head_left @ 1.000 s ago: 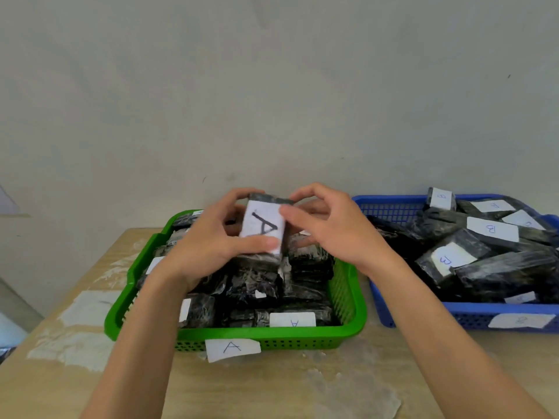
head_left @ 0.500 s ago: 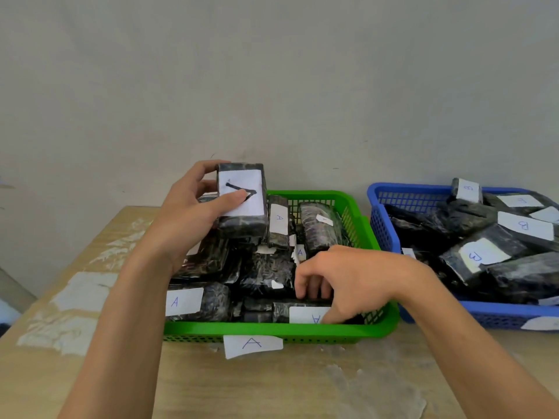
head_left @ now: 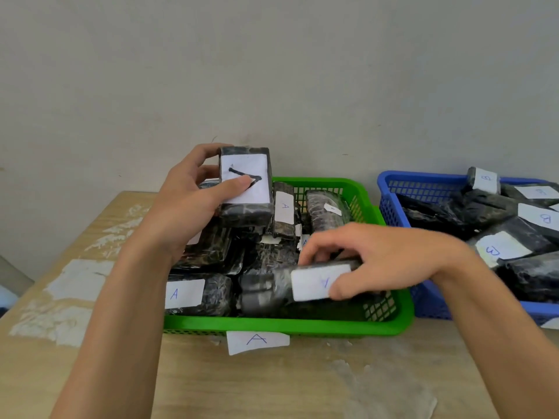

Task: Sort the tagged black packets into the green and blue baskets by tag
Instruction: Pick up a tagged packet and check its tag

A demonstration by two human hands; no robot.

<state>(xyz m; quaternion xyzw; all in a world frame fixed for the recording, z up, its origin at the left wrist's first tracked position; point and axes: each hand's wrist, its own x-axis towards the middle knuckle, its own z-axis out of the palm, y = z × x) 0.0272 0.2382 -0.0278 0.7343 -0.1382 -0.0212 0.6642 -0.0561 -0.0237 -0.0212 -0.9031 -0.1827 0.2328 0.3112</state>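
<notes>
Nearest, at 6 o'clock: pale wooden tabletop [head_left: 302,388] with flaky white patches, and a white paper slip marked "A" [head_left: 257,341] hanging off the front rim of the green perforated plastic basket [head_left: 287,325].

Just past that rim, around 5 o'clock of the basket's middle: right hand [head_left: 378,261], fingers clamped on a black shrink-wrapped packet with a white tag [head_left: 290,287], thumb pressed on the tag so the letter is half covered, looks like an A but blurry. Sitting low in the front row, touching the neighbouring black packet tagged "A" [head_left: 196,293] at 9 o'clock.

Further back, 11 o'clock: left hand [head_left: 187,207] gripping a black wrapped packet with a big bold "A" tag [head_left: 245,189], fingers wrapped round the back, thumb across the label, held above the pile.

Off at 2 o'clock: blue perforated plastic basket [head_left: 423,300] heaped with black packets tagged "B" [head_left: 541,219], just beside the green one.

Probably tidying the front row to make room, then dropping the held one in. Best to slide the low packet flat against its neighbour, not lift it. Worth setting the raised packet down tag up, into a gap rather than on top, since the pile already looks wobbly.
</notes>
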